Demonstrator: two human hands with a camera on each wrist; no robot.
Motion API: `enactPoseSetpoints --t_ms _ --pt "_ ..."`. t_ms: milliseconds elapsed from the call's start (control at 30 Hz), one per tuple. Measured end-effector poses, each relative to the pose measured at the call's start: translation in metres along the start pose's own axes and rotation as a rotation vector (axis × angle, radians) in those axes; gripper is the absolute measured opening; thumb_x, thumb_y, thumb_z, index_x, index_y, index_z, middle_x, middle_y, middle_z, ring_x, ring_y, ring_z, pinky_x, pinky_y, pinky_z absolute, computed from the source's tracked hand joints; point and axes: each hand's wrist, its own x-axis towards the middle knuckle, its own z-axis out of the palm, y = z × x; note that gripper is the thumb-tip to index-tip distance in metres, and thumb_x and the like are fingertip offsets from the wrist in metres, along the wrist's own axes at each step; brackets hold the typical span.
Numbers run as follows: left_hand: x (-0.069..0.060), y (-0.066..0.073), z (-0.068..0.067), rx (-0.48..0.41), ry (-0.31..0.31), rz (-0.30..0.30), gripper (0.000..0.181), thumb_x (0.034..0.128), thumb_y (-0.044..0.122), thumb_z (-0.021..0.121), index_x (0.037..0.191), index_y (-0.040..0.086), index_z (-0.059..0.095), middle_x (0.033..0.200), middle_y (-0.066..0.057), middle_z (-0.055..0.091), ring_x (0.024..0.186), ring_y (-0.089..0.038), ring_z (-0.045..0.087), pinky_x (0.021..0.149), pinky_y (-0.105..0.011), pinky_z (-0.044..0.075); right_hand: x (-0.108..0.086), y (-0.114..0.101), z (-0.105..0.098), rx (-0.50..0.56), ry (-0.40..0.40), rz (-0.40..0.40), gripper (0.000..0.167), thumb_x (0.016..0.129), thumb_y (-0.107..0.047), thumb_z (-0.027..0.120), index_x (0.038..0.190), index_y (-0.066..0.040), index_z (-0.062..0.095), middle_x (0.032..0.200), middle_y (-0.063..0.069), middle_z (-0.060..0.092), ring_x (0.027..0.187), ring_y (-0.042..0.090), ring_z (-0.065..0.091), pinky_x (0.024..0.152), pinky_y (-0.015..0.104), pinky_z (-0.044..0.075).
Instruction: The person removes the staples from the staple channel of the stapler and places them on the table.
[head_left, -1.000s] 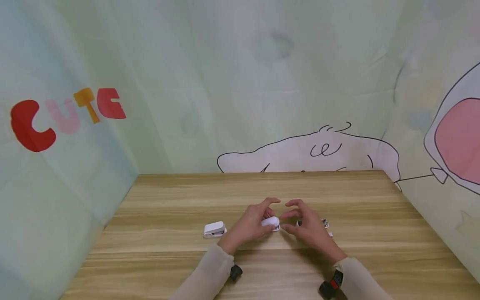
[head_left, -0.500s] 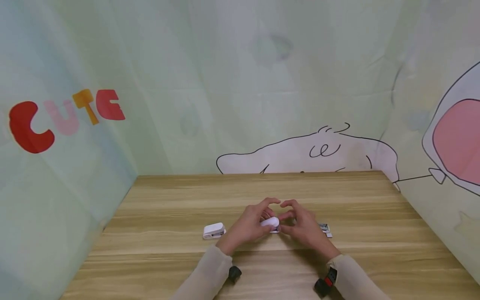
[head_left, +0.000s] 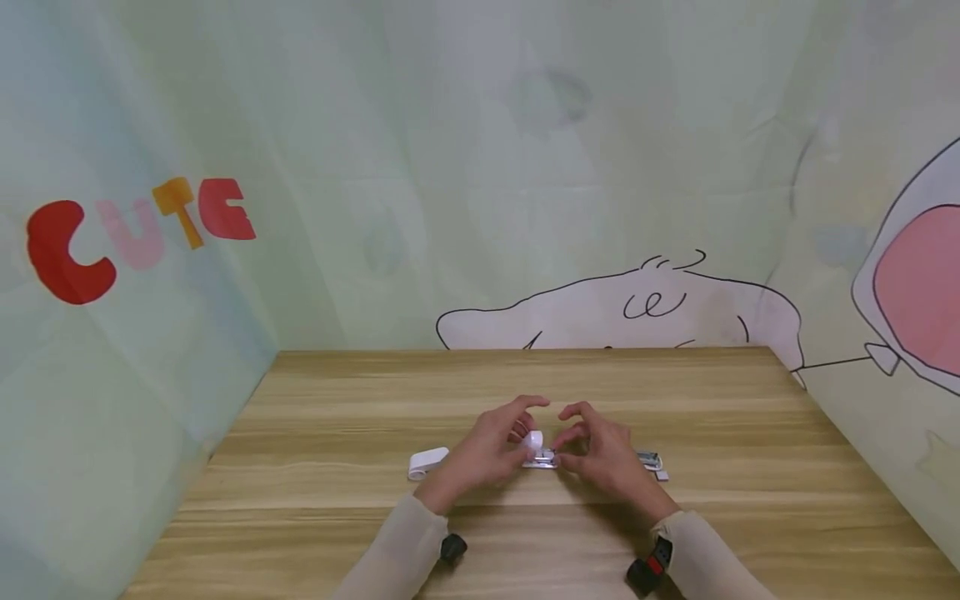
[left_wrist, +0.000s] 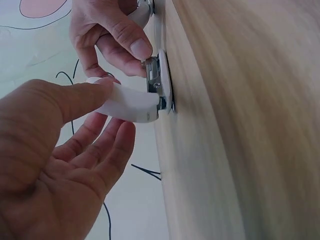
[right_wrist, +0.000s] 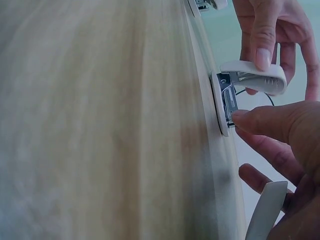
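Note:
In the head view a small white stapler stands on the table between my hands, its metal inside point(head_left: 543, 456) exposed. My left hand point(head_left: 487, 446) pinches the stapler's white top cover point(left_wrist: 131, 102), which is tilted well up from the base point(right_wrist: 218, 105). At the stapler's free end my right hand point(head_left: 603, 450) pinches the metal magazine point(right_wrist: 230, 105) between thumb and forefinger. The other fingers of both hands are loosely bent in the air.
Another white stapler point(head_left: 427, 462) lies left of my left forearm. Right of my right hand lies an opened stapler point(head_left: 649, 460), partly hidden, with a small light piece point(head_left: 662, 476) in front of it. A printed cloth wall point(head_left: 480, 183) rises behind the table.
My right hand moved left to the middle stapler's end and took hold there. The left hand swung the cover up and back, baring the metal inside.

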Motion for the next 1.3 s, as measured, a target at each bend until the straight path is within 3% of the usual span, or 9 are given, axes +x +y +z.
enactPoseSetpoints --t_ms 167,300,433,567,767,967,1300 --pt "-0.008 0.0 -0.008 0.048 0.006 -0.014 0.07 0.0961 -0.001 0.076 0.156 0.019 0.047 0.111 -0.001 0.067 0.108 -0.017 0.07 0.102 -0.038 0.061 -0.001 0.002 0.001 0.018 -0.006 0.02 0.055 0.084 -0.01 0.091 0.128 -0.016 0.06 0.098 -0.01 0.084 0.121 0.028 0.071 0.115 0.066 0.021" --pt "-0.015 0.0 -0.017 0.141 0.02 -0.038 0.072 0.0949 0.001 0.078 0.156 0.019 0.046 0.106 0.0 0.068 0.1 -0.015 0.065 0.1 -0.039 0.059 -0.002 0.004 0.0 0.012 -0.009 0.025 0.054 0.084 -0.01 0.091 0.128 -0.016 0.06 0.098 -0.01 0.084 0.12 0.027 0.072 0.11 0.062 0.021" --pt "-0.018 0.0 -0.023 0.221 -0.002 -0.061 0.077 0.0935 0.002 0.08 0.159 0.019 0.043 0.103 0.0 0.067 0.093 -0.014 0.06 0.095 -0.038 0.056 -0.002 0.005 -0.002 -0.012 -0.015 0.015 0.052 0.084 -0.01 0.091 0.126 -0.016 0.061 0.098 -0.012 0.083 0.119 0.024 0.073 0.107 0.058 0.022" --pt "-0.018 -0.002 -0.023 0.245 -0.022 -0.075 0.08 0.0915 0.003 0.083 0.159 0.016 0.043 0.102 -0.002 0.067 0.093 -0.016 0.061 0.093 -0.038 0.056 -0.002 0.004 -0.004 -0.024 -0.021 -0.013 0.049 0.085 -0.01 0.091 0.124 -0.017 0.063 0.098 -0.011 0.084 0.12 0.024 0.074 0.104 0.056 0.023" --pt "-0.018 -0.005 -0.024 0.227 -0.026 -0.072 0.078 0.0921 0.005 0.083 0.159 0.016 0.044 0.105 -0.003 0.07 0.094 -0.018 0.063 0.093 -0.036 0.055 0.0 0.002 -0.004 -0.077 -0.041 -0.081 0.038 0.085 -0.011 0.09 0.117 -0.024 0.074 0.098 -0.014 0.083 0.121 0.024 0.073 0.106 0.058 0.028" --pt "-0.02 -0.008 -0.026 0.204 -0.019 -0.062 0.078 0.0911 0.002 0.082 0.158 0.016 0.045 0.103 -0.004 0.072 0.091 -0.016 0.063 0.093 -0.036 0.054 0.004 -0.003 -0.003 -0.203 -0.09 -0.194 0.028 0.084 -0.019 0.09 0.107 -0.032 0.081 0.112 -0.014 0.082 0.119 0.023 0.067 0.102 0.054 0.03" --pt "-0.02 -0.007 -0.026 0.197 -0.034 -0.06 0.079 0.0911 0.002 0.082 0.159 0.016 0.044 0.104 -0.003 0.072 0.093 -0.014 0.062 0.095 -0.036 0.054 0.006 -0.005 0.0 -0.267 -0.139 -0.28 0.023 0.085 -0.019 0.091 0.1 -0.033 0.082 0.109 -0.015 0.082 0.114 0.021 0.065 0.095 0.051 0.028"
